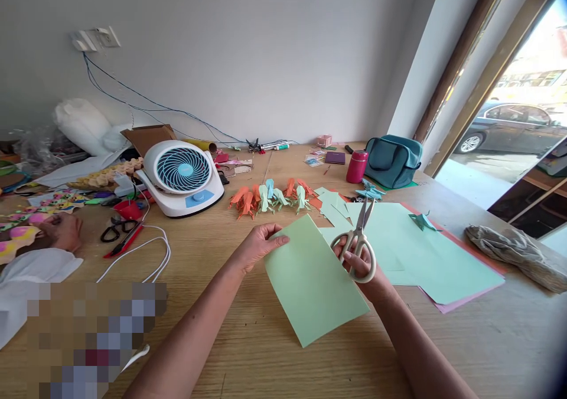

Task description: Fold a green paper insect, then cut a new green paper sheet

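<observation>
A rectangular sheet of light green paper (312,284) is held up above the table, tilted towards me. My left hand (262,247) pinches its upper left edge, thumb on the front face. On the other side, my right hand (358,263) has its fingers through the handles of white-handled scissors (361,234), whose blades point up and away and look nearly closed. The paper's right edge lies close to that hand; I cannot tell whether they touch. Larger green sheets (447,263) lie flat to the right, with a folded green paper figure (424,222) on top.
Orange, green and blue paper figures (263,198) stand in a row behind the paper. A white fan (181,177), black-handled scissors (119,229) and a cable are at left, near another person's hand (62,232). A pink flask (357,167) and teal bag (394,160) stand at back right.
</observation>
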Available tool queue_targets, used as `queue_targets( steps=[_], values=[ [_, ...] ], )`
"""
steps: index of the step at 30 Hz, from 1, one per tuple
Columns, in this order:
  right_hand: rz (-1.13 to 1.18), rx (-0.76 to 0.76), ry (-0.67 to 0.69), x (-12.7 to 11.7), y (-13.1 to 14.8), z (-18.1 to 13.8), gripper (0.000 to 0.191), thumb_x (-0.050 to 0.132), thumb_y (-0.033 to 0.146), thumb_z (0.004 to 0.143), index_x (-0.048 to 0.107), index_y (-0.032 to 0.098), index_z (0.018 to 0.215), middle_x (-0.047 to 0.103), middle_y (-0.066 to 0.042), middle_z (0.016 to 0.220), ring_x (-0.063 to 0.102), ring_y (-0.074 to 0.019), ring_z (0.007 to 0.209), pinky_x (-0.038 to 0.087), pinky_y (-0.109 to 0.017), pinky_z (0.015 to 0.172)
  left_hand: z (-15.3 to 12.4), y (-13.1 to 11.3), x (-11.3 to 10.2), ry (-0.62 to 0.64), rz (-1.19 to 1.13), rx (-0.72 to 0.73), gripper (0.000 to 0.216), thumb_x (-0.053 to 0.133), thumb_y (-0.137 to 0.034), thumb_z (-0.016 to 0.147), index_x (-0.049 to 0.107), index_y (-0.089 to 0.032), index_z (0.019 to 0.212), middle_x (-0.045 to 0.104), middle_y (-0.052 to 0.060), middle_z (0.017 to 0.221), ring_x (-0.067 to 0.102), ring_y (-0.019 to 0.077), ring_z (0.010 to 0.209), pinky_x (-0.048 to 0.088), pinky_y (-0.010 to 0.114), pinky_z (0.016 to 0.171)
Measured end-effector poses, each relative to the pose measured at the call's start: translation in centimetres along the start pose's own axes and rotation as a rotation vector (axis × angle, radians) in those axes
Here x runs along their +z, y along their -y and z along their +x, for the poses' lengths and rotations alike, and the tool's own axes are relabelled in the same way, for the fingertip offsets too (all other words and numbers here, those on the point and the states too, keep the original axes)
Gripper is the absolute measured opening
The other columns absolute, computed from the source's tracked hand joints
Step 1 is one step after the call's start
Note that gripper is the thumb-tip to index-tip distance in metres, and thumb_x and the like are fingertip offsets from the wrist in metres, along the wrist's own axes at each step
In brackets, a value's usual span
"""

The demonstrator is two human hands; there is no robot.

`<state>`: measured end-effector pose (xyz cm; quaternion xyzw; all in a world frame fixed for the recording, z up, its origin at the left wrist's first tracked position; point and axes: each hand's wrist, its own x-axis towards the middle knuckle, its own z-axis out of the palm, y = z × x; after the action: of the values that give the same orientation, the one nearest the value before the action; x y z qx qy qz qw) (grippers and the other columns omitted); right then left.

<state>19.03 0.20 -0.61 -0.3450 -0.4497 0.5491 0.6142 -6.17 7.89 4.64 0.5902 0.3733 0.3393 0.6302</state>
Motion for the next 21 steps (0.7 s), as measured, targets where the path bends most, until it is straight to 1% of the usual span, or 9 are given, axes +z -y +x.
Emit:
queue_targets(
  steps=[3,5,7,9,11,14,16,18,21],
  values=[
    [-0.032,0.01,0.057,0.0,0.0,-0.3,0.03,0.075,0.038,0.075,0.057,0.025,0.095,0.06,0.0,0.077,0.054,-0.016,0.067,0.045,-0.029,0.061,0.3,0.4,-0.9,0.005,-0.04,-0.009,0.032,0.081,-0.039,0.069,0.066,-0.015,0.083,0.069,0.001,0.08,0.061,0.0112,0.067,0.044,0.02,0.061],
    [-0.061,0.018,0.098,0.0,-0.3,-0.3,0.03,0.074,0.038,0.075,0.057,0.025,0.096,0.06,0.0,0.079,0.054,-0.0166,0.068,0.046,-0.03,0.062,0.7,1.0,-1.4,0.053,-0.095,-0.041,0.031,0.081,-0.038,0.069,0.067,-0.015,0.084,0.07,0.002,0.082,0.062,0.0116,0.068,0.045,0.02,0.062],
    [-0.107,-0.008,0.107,0.1,-0.5,-0.3,0.032,0.074,0.038,0.074,0.058,0.025,0.098,0.061,-0.002,0.086,0.056,-0.018,0.072,0.048,-0.031,0.065,1.0,1.7,-1.8,0.118,-0.173,-0.097,0.031,0.083,-0.035,0.068,0.068,-0.015,0.087,0.071,0.003,0.084,0.064,0.0125,0.068,0.048,0.022,0.065],
    [-0.162,-0.065,0.075,0.2,-0.5,-0.3,0.035,0.073,0.038,0.074,0.057,0.025,0.102,0.063,-0.004,0.094,0.057,-0.0195,0.077,0.049,-0.034,0.07,1.3,2.4,-2.0,0.169,-0.267,-0.173,0.032,0.084,-0.033,0.067,0.069,-0.015,0.088,0.073,0.004,0.085,0.066,0.0136,0.069,0.05,0.023,0.068],
    [-0.253,-0.122,0.022,0.3,-0.4,-0.3,0.034,0.072,0.038,0.076,0.058,0.025,0.105,0.064,-0.006,0.102,0.057,-0.0203,0.081,0.05,-0.035,0.074,1.5,3.2,-2.0,0.191,-0.353,-0.244,0.032,0.085,-0.031,0.065,0.069,-0.015,0.087,0.073,0.004,0.083,0.067,0.0138,0.069,0.05,0.024,0.07],
    [-0.45,-0.192,-0.034,0.4,-0.4,-0.3,0.03,0.068,0.034,0.081,0.059,0.026,0.108,0.062,-0.008,0.119,0.058,-0.0211,0.09,0.05,-0.036,0.079,1.8,4.3,-1.3,0.208,-0.403,-0.31,0.035,0.087,-0.033,0.062,0.069,-0.015,0.086,0.073,0.004,0.081,0.067,0.0137,0.068,0.05,0.025,0.071],
    [-0.545,-0.252,-0.026,0.6,-0.6,-0.3,0.027,0.066,0.031,0.082,0.059,0.026,0.107,0.058,-0.008,0.127,0.059,-0.022,0.095,0.05,-0.038,0.082,1.8,5.1,-0.5,0.232,-0.406,-0.352,0.038,0.087,-0.034,0.062,0.069,-0.014,0.088,0.073,0.005,0.081,0.067,0.0141,0.069,0.05,0.026,0.072],
    [-0.583,-0.306,-0.005,0.9,-0.8,-0.4,0.023,0.065,0.029,0.082,0.058,0.026,0.104,0.061,-0.008,0.122,0.06,-0.0228,0.096,0.051,-0.039,0.083,1.7,5.7,0.3,0.261,-0.402,-0.392,0.038,0.086,-0.036,0.062,0.069,-0.014,0.088,0.072,0.005,0.081,0.066,0.0143,0.069,0.05,0.026,0.072],
    [-0.602,-0.327,-0.017,1.5,-1.0,-0.8,0.018,0.066,0.029,0.081,0.059,0.026,0.097,0.067,-0.006,0.105,0.063,-0.0233,0.091,0.051,-0.038,0.08,1.7,6.4,1.3,0.299,-0.381,-0.435,0.04,0.087,-0.037,0.06,0.069,-0.014,0.087,0.071,0.003,0.079,0.064,0.013,0.066,0.048,0.025,0.068]
  ],
)
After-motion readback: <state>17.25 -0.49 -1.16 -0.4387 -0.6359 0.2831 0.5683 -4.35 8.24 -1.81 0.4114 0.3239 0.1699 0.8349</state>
